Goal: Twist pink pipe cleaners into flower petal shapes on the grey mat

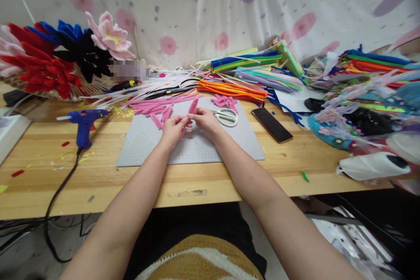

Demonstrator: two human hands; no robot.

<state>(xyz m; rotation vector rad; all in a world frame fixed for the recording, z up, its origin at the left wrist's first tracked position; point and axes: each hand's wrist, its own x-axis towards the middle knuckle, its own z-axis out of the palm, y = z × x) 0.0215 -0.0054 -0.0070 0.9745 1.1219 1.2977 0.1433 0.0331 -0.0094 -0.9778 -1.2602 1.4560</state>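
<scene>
My left hand [175, 130] and my right hand [204, 120] meet above a grey cutting mat [144, 153]. Between them is a pink pipe cleaner [193, 106], folded into a narrow loop that points up and away. Fingers of both hands are closed on its lower end, and part of it shows below the left fingers. White-handled scissors [227, 117] lie just right of my right hand, their blades hidden. Straight pink pipe cleaners [149, 107] lie beyond my left hand, and a pile of bent pink pieces [225, 101] sits behind the scissors.
A blue glue gun [84, 124] stands at left, its cord running off the table's front edge. A phone [271, 125] lies right of the mat. Bundles of coloured pipe cleaners [232, 91] line the back. Fuzzy flowers [49, 65] fill the back left; a white spool [372, 166] lies at right.
</scene>
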